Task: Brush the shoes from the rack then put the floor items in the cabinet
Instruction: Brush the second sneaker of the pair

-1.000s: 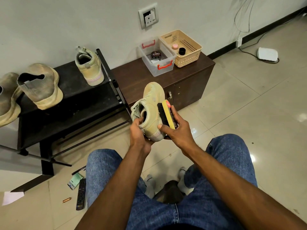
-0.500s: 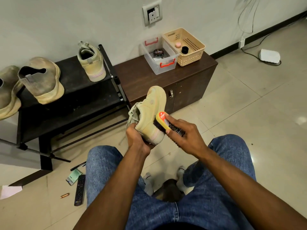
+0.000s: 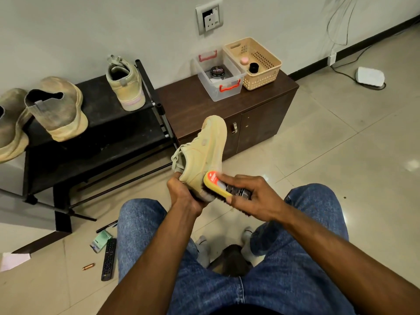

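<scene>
Head view: tan shoe points toe-up toward the cabinet.

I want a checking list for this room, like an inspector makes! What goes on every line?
Surface: tiled floor; black rack beside a brown cabinet, doors shut.
Job's things: tan shoe being brushed with a yellow brush; three shoes on the rack.
Clutter: remote, pen, green packet, copper piece, paper on the floor.
Hands: left hand holds the shoe; right hand grips the brush.
Cables: cord to a white box.
Surroundings: wall socket; clear tub and basket on the cabinet.
</scene>
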